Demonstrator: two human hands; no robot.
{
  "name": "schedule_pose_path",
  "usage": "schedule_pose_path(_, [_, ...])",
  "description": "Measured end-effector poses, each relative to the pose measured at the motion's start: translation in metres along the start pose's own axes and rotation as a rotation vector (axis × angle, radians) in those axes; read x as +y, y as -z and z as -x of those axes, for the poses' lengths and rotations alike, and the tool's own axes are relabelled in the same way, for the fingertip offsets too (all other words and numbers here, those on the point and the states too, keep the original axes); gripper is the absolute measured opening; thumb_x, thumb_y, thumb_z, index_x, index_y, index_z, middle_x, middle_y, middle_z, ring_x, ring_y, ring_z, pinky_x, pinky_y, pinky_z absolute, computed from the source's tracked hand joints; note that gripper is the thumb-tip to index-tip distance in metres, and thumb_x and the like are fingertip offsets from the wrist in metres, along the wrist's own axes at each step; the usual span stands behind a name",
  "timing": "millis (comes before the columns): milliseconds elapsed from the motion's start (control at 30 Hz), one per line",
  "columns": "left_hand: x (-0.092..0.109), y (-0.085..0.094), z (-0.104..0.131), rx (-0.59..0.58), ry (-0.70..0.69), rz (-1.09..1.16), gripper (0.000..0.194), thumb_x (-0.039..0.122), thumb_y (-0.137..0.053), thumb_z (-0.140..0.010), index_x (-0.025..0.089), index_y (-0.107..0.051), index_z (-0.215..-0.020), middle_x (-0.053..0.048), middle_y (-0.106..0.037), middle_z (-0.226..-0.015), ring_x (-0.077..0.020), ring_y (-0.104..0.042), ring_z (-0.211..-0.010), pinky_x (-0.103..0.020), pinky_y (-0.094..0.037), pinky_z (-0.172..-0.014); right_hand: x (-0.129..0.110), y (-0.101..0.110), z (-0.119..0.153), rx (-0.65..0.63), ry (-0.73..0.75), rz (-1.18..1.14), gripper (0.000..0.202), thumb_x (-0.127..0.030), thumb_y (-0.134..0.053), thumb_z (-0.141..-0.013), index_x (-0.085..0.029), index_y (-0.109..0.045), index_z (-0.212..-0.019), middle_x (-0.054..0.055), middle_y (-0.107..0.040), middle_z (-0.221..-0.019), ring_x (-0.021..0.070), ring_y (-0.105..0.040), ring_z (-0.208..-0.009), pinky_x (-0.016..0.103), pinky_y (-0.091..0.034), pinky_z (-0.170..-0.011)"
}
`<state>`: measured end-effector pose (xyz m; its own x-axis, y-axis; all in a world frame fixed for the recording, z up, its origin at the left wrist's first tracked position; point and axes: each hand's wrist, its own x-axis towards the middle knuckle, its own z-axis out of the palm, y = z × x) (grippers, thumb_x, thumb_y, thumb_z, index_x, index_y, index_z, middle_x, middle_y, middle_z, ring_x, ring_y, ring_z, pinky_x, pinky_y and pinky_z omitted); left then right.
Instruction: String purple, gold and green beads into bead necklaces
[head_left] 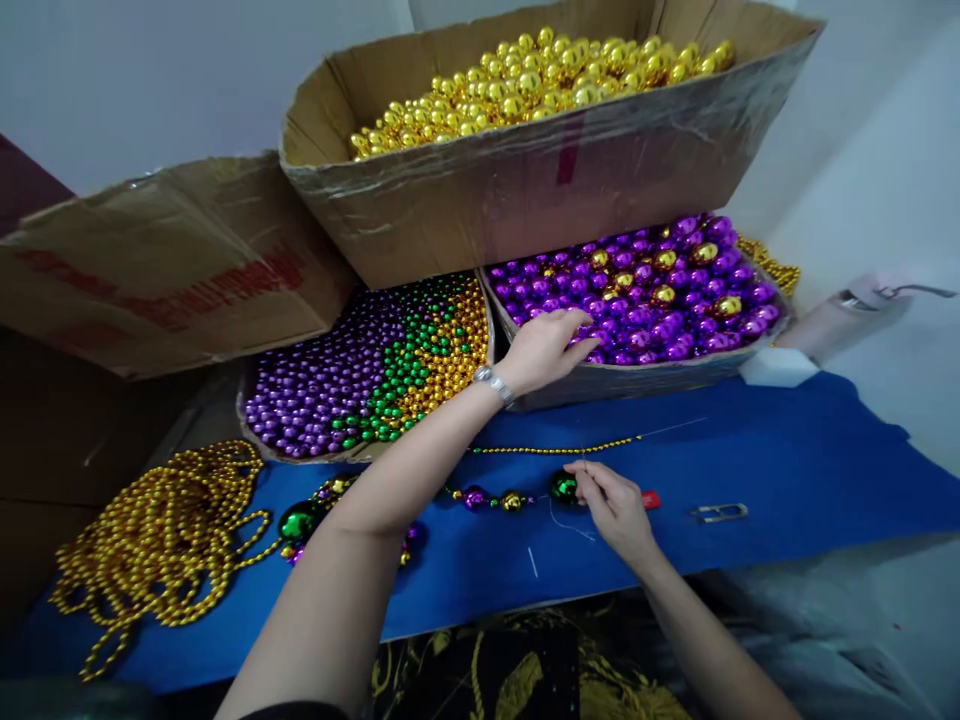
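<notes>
My left hand (547,348), with a metal watch on its wrist, reaches over the near edge of a box of shiny purple beads (667,325). Its thumb and fingers are apart at the beads, and no bead shows between them. Lower right, my right hand (615,505) pinches a thin thread (562,525), or a needle on it, beside a large green bead (562,487). Left of that bead lies a strand of purple, gold and green beads (476,498), partly hidden by my left forearm. A fine line of small gold beads (570,450) stretches behind.
A carton of gold beads (540,85) stands above. Small purple, green and gold beads (397,365) fill a box at centre left. Gold bead chains (165,530) are heaped at left on the blue cloth (825,480). Thread snips (720,513) and a red object (650,499) lie right.
</notes>
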<state>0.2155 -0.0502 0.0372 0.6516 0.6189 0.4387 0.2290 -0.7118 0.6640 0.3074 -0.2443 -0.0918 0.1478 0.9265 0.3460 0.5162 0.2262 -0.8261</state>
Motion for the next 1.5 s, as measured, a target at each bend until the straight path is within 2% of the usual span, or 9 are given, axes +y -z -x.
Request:
schedule_pose_path(133, [-0.008,-0.019,-0.041,-0.168,0.043,-0.085,0.022,0.018,-0.077,-0.068,0.017,-0.07,-0.089,-0.009,-0.061,-0.083,-0.0274,-0.056,-0.089,-0.039,-0.041,-0.084,-0.002,-0.001,-0.001,0.024,0.016,0.029,0.029,-0.034,-0.045,-0.098,-0.018,-0.069,-0.101,0.005,-0.072,-0.086,0.0126,-0.065,-0.061,0.023,-0.055,-0.058])
schedule_pose_path(233, [-0.002,-0.015,-0.034,-0.132,0.001,0.029,0.022,0.014,-0.073,-0.07,0.017,-0.069,-0.092,-0.009,-0.062,-0.089,-0.0254,-0.055,-0.092,-0.039,-0.041,-0.087,-0.005,0.002,-0.001,0.033,0.022,0.088,0.028,-0.033,-0.045,-0.098,-0.019,-0.069,-0.101,0.005,-0.072,-0.09,0.0128,-0.065,-0.061,0.023,-0.055,-0.058])
schedule_pose_path(333, [0.003,0.008,0.009,-0.03,0.003,0.3,0.029,0.023,-0.069,-0.078,0.018,-0.067,-0.106,-0.008,-0.063,-0.106,-0.0211,-0.055,-0.096,-0.034,-0.044,-0.088,-0.008,0.007,0.001,0.041,0.021,0.14,0.028,-0.031,-0.043,-0.099,-0.019,-0.068,-0.103,0.004,-0.072,-0.088,0.0127,-0.066,-0.063,0.022,-0.054,-0.058])
schedule_pose_path(467, [-0.002,0.032,0.085,0.017,0.232,0.603,0.041,0.028,-0.072,-0.079,0.02,-0.062,-0.118,-0.008,-0.062,-0.111,-0.0156,-0.059,-0.091,-0.029,-0.049,-0.083,-0.011,0.009,0.004,0.051,0.054,0.188,0.026,-0.027,-0.042,-0.1,-0.018,-0.066,-0.105,0.005,-0.073,-0.091,0.0147,-0.069,-0.076,0.023,-0.055,-0.067])
schedule_pose_path(567, [-0.015,0.035,0.128,0.099,0.356,0.748,0.043,0.026,-0.077,-0.075,0.02,-0.06,-0.113,-0.008,-0.064,-0.112,-0.0155,-0.06,-0.097,-0.027,-0.052,-0.082,-0.012,0.005,0.004,0.035,0.15,0.234,0.024,-0.024,-0.044,-0.099,-0.018,-0.066,-0.107,0.006,-0.073,-0.098,0.0159,-0.07,-0.084,0.025,-0.056,-0.074])
schedule_pose_path(700, [-0.028,0.034,0.156,0.153,0.453,0.848,0.039,0.027,-0.078,-0.073,0.018,-0.062,-0.108,-0.009,-0.065,-0.114,-0.0158,-0.061,-0.097,-0.025,-0.054,-0.077,-0.008,-0.002,0.003,0.003,0.262,0.292,0.024,-0.021,-0.046,-0.097,-0.019,-0.066,-0.111,0.006,-0.073,-0.098,0.0159,-0.07,-0.085,0.027,-0.056,-0.076])
schedule_pose_path(1000, [-0.029,0.043,0.167,0.117,0.376,0.767,0.042,0.022,-0.077,-0.075,0.022,-0.067,-0.116,-0.008,-0.068,-0.113,-0.0147,-0.063,-0.1,-0.029,-0.051,-0.093,-0.007,-0.002,0.004,-0.033,0.33,0.423,0.025,-0.019,-0.047,-0.098,-0.017,-0.065,-0.115,0.005,-0.072,-0.095,0.0148,-0.067,-0.08,0.026,-0.052,-0.073])
schedule_pose_path(1267, [-0.026,0.067,0.164,-0.065,0.25,0.418,0.044,0.027,-0.073,-0.078,0.026,-0.067,-0.121,-0.009,-0.063,-0.116,-0.0187,-0.059,-0.102,-0.033,-0.049,-0.09,-0.001,0.007,0.005,-0.016,0.407,0.639,0.024,-0.02,-0.048,-0.098,-0.018,-0.068,-0.112,0.003,-0.069,-0.081,0.0133,-0.064,-0.071,0.025,-0.047,-0.067])
schedule_pose_path(1500, [-0.025,0.073,0.164,-0.188,0.177,0.343,0.043,0.026,-0.07,-0.08,0.025,-0.065,-0.123,-0.008,-0.063,-0.111,-0.0192,-0.059,-0.101,-0.036,-0.047,-0.094,-0.002,0.009,0.003,-0.048,0.46,0.689,0.024,-0.02,-0.048,-0.098,-0.017,-0.069,-0.109,0.002,-0.065,-0.074,0.0125,-0.06,-0.069,0.025,-0.043,-0.066])
